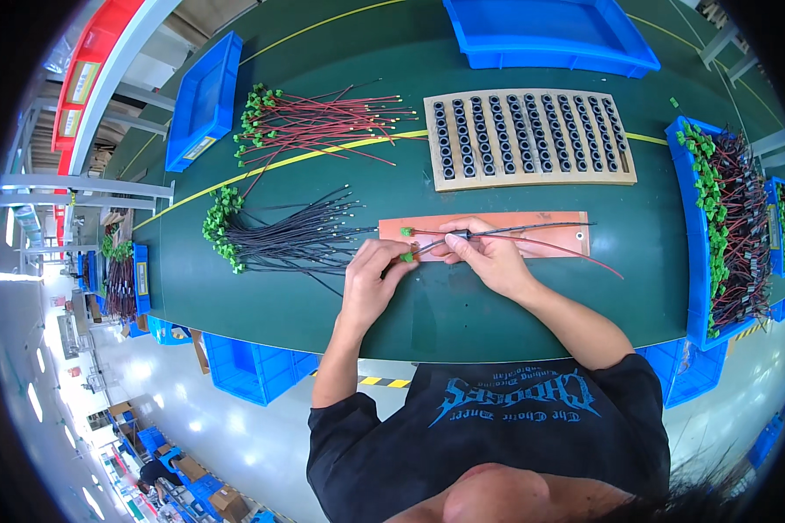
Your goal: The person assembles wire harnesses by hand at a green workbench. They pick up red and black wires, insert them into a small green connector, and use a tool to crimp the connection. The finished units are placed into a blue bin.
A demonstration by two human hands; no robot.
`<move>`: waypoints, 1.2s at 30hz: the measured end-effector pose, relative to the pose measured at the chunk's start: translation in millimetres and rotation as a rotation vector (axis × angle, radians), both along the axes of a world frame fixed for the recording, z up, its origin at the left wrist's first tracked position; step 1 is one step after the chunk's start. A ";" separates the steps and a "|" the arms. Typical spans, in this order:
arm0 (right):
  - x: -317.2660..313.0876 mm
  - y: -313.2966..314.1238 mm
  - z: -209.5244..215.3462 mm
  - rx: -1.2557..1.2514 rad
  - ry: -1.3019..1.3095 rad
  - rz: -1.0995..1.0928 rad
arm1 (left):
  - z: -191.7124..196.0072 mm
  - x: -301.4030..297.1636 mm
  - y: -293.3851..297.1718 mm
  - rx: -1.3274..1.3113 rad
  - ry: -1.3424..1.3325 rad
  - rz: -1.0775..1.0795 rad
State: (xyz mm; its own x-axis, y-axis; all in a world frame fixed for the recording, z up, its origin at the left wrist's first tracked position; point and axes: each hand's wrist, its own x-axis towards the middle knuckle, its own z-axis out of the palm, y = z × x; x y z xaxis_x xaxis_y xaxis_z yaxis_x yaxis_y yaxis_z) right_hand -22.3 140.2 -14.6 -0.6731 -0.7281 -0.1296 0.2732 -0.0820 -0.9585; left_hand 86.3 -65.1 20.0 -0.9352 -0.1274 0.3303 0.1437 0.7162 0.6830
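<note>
At board: left grip pinching connector, right grip pinching cable.

A bare left hand pinches thumb to fingertips just beside the right hand, its thumb closed toward curled fingers. Below the hands, the left forearm rises steeply; the right forearm slants outward.

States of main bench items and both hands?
Left hand: pinching green connector
Right hand: closed on black cable
Orange board: lying flat
Black wires: fanned out
Red wires: spread loose
Wooden rack: loaded with black rings
Right blue bin: heaped with harnesses
Upper blue tray: open
</note>
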 end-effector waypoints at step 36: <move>-15.1 10.2 -2.5 0.118 0.209 -0.012 | 12.0 -19.7 9.3 -0.395 0.239 -0.005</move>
